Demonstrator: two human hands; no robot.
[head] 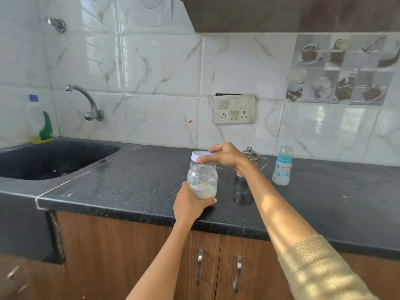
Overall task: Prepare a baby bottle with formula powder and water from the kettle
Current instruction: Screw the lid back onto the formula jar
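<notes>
Holding the jar (202, 180) near its base, the left hand (190, 204) has its grip closed around the lower part, so the jar stays firm on the table (134, 187) while the top is worked. The right hand (225, 158) comes from above, and its grip is clamped on the edge of the white lid (200, 156). The lid sits tilted on the mouth, so it seems to be loose or half off; whether it goes on or comes off cannot be told. This two-hand hold makes sense: one hand stops the jar from turning, the other turns or lifts the lid.

Inside the jar, below the right grip, lies pale powder, probably the formula. A label just beside the left fingers (211, 201) carries writing that looks like "formula", but it is partly covered and blurred.

Behind the right wrist stands a small steel kettle (251, 156) with its lid on, partly hidden by the arm. Further right of the grip stands the bottle (282, 167), upright and capped, well apart from the jar. It has a reddish brand word, too small to read surely. The bottle is not yet opened, so the task looks to be early.
</notes>
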